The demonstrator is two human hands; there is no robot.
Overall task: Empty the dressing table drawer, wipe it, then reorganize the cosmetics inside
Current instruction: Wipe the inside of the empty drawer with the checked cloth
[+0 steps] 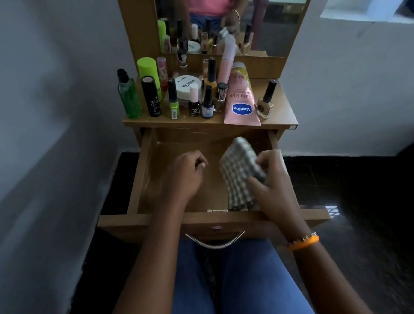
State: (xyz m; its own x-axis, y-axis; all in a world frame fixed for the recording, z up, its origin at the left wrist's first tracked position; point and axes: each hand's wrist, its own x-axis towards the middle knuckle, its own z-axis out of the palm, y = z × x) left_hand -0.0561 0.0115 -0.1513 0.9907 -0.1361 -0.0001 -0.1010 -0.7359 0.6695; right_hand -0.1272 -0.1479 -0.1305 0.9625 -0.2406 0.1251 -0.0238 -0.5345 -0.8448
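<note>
Your drawer (144, 174) is pulled out toward you, light brown wood, and its bare bottom holds only the cloth. Your right hand (272, 182) holds a grey-and-white checked cloth (238, 174) inside it, at about 3 o'clock from the drawer's middle; the fingers (257, 184) are closed on the cloth. Your left hand (187, 172) hangs over the drawer's middle with its fingers curled in and nothing in them. The cosmetics stand on the counter (284, 100) at 12 o'clock. A pink tube (240, 100) reads "Vaseline" and "Gluta-Hya". A white jar (186, 86) reads "NAIL POLISH". A green bottle (128, 96) stands at the counter's 9 o'clock edge.
</note>
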